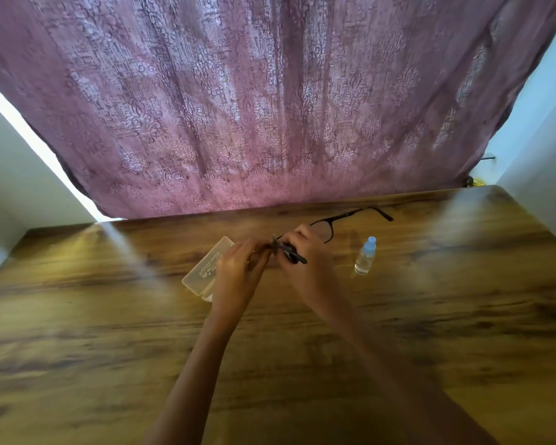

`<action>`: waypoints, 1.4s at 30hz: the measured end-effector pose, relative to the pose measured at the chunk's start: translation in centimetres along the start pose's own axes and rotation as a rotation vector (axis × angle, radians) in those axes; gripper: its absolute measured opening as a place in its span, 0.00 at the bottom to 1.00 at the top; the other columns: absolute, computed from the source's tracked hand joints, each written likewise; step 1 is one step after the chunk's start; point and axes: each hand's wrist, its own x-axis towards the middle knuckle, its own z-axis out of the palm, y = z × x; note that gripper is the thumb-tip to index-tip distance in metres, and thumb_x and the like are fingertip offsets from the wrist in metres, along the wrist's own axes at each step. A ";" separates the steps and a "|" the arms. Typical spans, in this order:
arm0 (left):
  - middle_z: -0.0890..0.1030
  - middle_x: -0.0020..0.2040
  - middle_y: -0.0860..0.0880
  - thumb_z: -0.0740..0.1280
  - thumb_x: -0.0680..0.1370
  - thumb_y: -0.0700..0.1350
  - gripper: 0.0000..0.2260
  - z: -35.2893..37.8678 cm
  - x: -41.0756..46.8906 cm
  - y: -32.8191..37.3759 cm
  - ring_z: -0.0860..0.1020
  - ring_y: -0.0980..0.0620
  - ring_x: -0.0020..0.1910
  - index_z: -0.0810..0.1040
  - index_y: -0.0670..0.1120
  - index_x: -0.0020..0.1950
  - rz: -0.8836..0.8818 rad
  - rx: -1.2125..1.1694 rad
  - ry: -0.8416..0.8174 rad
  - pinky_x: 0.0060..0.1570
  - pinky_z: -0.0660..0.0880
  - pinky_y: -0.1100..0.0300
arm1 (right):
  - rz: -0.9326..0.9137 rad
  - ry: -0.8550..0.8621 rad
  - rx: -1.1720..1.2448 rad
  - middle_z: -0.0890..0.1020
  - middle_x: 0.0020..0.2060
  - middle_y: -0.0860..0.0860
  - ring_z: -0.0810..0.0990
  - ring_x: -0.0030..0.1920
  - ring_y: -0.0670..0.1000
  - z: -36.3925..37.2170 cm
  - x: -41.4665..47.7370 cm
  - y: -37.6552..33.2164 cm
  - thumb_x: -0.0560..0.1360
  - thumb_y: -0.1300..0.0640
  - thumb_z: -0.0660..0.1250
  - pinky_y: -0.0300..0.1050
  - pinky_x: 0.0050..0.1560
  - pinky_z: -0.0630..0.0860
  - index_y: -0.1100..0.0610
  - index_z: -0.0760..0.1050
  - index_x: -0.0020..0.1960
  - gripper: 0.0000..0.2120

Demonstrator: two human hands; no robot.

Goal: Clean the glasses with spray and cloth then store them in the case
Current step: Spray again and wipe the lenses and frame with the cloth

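Black-framed glasses (pixel 329 227) are held above the wooden table (pixel 430 316), one temple arm stretching toward the back right. My right hand (pixel 305 255) grips the frame near one lens and the folded temple. My left hand (pixel 238 271) pinches the other lens; a small dark bit between the fingers may be a cloth, but blur hides it. A translucent plastic case (pixel 202 268) lies closed on the table just left of my left hand. A small clear spray bottle (pixel 365 256) with a blue cap stands upright right of my right hand.
A mauve patterned curtain (pixel 254 107) hangs right behind the table's far edge. White walls (pixel 543 149) close in at both sides. Bare wood stretches across the table's front, left and right.
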 end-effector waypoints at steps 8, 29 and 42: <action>0.79 0.42 0.56 0.70 0.74 0.41 0.04 -0.7 -0.1 -0.6 0.75 0.64 0.42 0.81 0.41 0.46 -0.071 0.059 0.051 0.43 0.69 0.78 | 0.098 0.132 0.028 0.77 0.41 0.49 0.75 0.39 0.41 -0.9 -0.1 1.3 0.72 0.62 0.71 0.29 0.41 0.73 0.60 0.78 0.46 0.04; 0.76 0.50 0.67 0.66 0.75 0.35 0.16 -2.8 -2.7 -2.8 0.74 0.75 0.50 0.79 0.54 0.57 -0.189 -0.053 -0.212 0.46 0.72 0.75 | 0.600 0.203 0.599 0.84 0.40 0.46 0.83 0.42 0.43 -1.7 0.0 3.8 0.70 0.62 0.73 0.39 0.43 0.79 0.52 0.82 0.45 0.06; 0.82 0.35 0.50 0.64 0.79 0.46 0.09 -1.2 3.2 0.0 0.75 0.68 0.30 0.83 0.45 0.49 -0.224 -0.045 -0.619 0.34 0.67 0.75 | 0.481 0.110 0.528 0.84 0.41 0.45 0.82 0.42 0.42 -1.2 -0.7 3.4 0.72 0.61 0.72 0.37 0.42 0.78 0.55 0.82 0.47 0.05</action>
